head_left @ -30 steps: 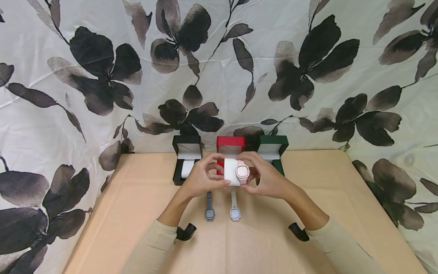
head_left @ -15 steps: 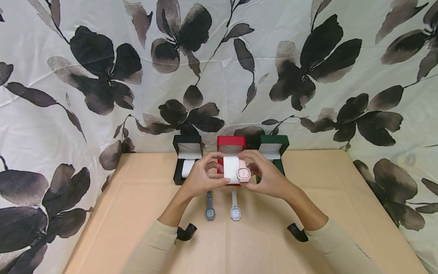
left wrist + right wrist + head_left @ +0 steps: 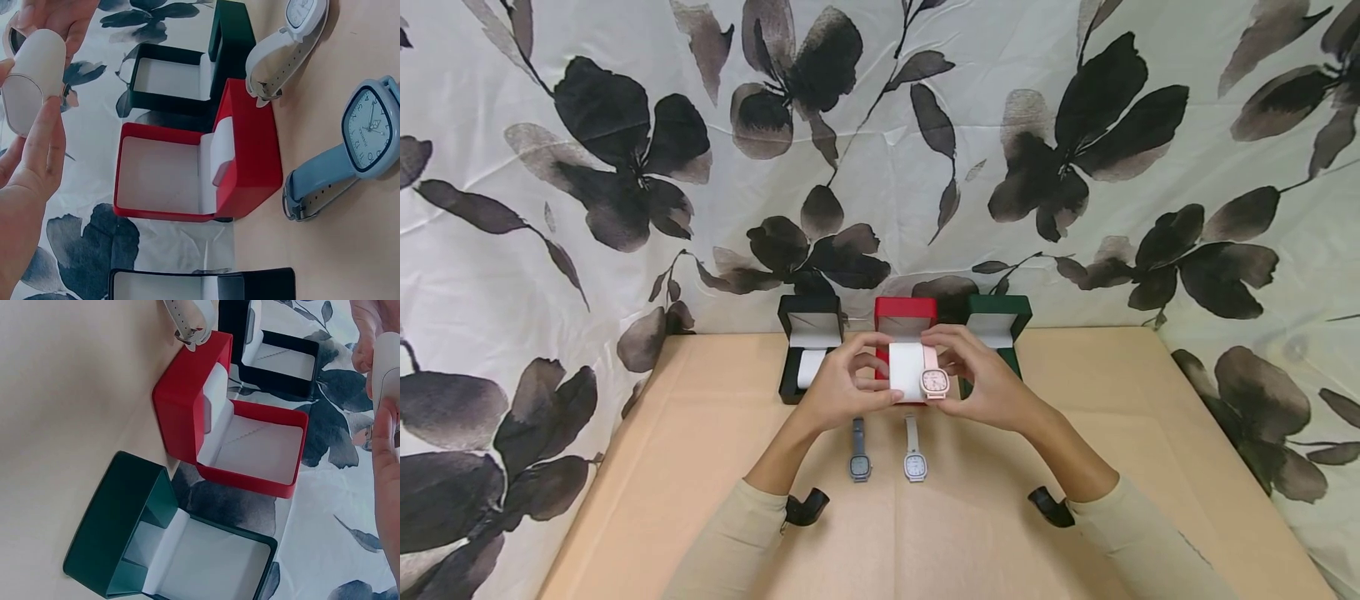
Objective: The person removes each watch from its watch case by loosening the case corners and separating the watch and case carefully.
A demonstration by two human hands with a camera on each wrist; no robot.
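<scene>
Above the red watch box [image 3: 906,308] both hands hold a white watch pillow [image 3: 905,372] in the air. My left hand [image 3: 841,388] pinches its left side between thumb and fingers. A pink watch [image 3: 935,382] sits round the right end of the pillow, dial facing up. The right hand [image 3: 988,390] grips the watch and that end, thumb below and fingers above. In the left wrist view the pillow [image 3: 39,59] shows its rounded white end. The right wrist view catches part of the pillow [image 3: 386,359] at its edge; the pink watch is mostly hidden there.
An open black box [image 3: 810,305] with a white pillow stands left of the red one, an open green box [image 3: 1013,307] right. A blue-grey watch [image 3: 860,467] and a white watch [image 3: 914,467] lie nearer on the table [image 3: 700,467]. Floral cloth [image 3: 895,167] hangs behind.
The pink watch has shifted slightly right relative to the pillow, showing more of the white pillow. The pillow has risen a little in view. Both hands keep their hold, almost still.
</scene>
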